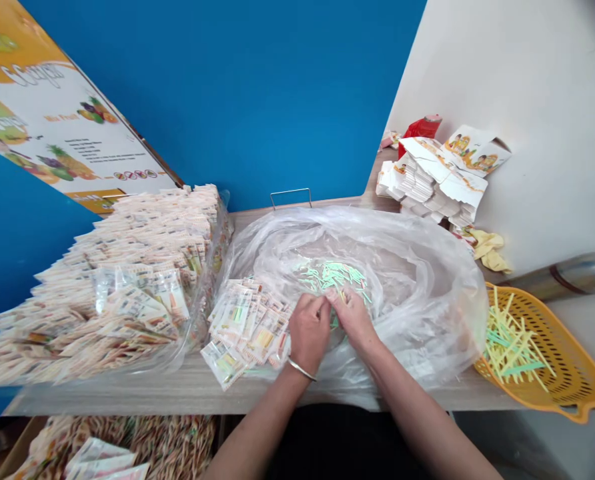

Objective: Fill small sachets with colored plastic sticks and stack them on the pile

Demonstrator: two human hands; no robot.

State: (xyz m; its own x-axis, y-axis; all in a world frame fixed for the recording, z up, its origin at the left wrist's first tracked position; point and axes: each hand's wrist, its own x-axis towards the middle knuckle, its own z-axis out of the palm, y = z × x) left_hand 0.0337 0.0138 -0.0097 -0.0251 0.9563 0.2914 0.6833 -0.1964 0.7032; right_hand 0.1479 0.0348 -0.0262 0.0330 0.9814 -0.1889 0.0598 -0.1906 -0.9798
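Observation:
My left hand point(308, 331), with a metal bangle at the wrist, and my right hand point(351, 315) meet inside a big clear plastic bag point(417, 280) spread on the table. Both have their fingers curled and pinched together over a heap of small green sticks point(333, 273) lying in the bag. What the fingers pinch is too small to make out. Just left of my left hand lies a fanned pile of small printed sachets point(245, 327).
A large heap of bagged sachets point(122, 280) fills the table's left side. An orange plastic basket point(572, 373) with yellow and green sticks sits at the right. Folded cartons point(437, 183) and a yellow cloth point(488, 248) lie at the back right. More sachets lie below the table point(127, 447).

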